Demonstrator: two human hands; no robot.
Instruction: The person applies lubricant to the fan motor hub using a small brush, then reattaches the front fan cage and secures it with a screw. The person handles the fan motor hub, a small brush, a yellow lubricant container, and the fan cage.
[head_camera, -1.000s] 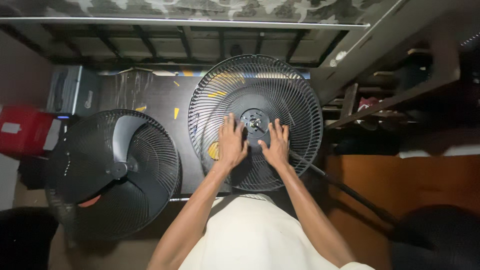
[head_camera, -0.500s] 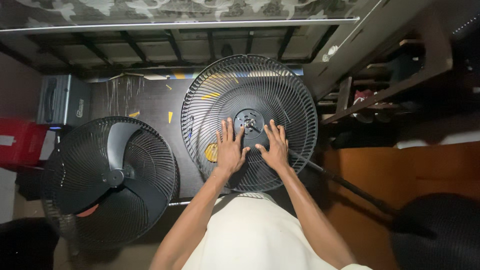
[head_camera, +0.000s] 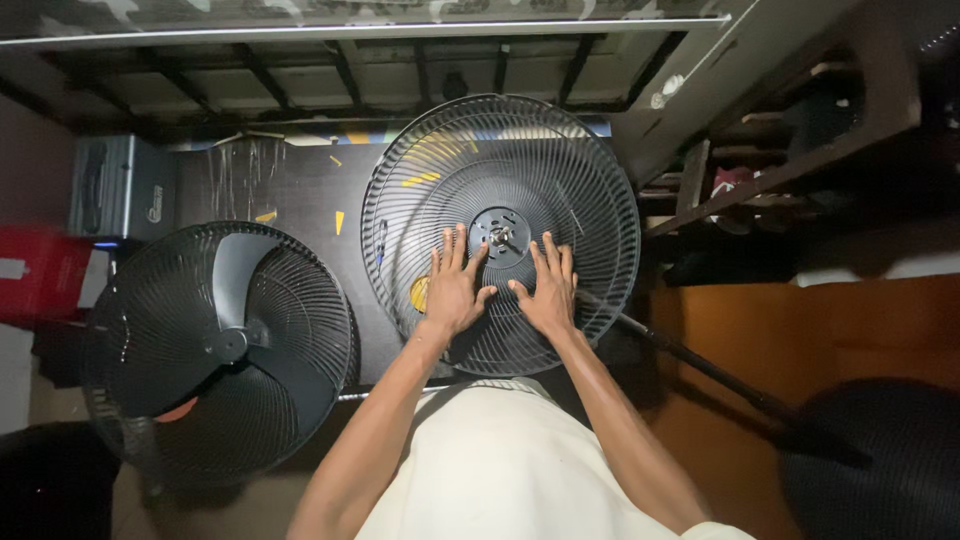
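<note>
Both hands lie flat on the round wire grille (head_camera: 500, 225) that rests face-up on the dark tabletop (head_camera: 290, 190). The left hand (head_camera: 455, 290) is just left of the hub (head_camera: 498, 235) in the centre, the right hand (head_camera: 548, 290) just right of it — the fingers of both are spread wide and press on the wires, holding nothing.

Compared with a second ago, little has moved. The hands were already on the grille, near the hub, and they stay there; the fingertips have only shifted slightly, and the left thumb now points toward the right hand below the hub. The grille itself keeps the same place on the tabletop. So the work seems to be in the same step as before: steadying or feeling the grille around its centre, not lifting it.

To the left a second fan (head_camera: 215, 350) stands apart, with its blades showing behind its own guard. A grey case (head_camera: 120, 185) sits at the far left edge, and a dark pole (head_camera: 720, 375) runs off to the right from under the grille.
</note>
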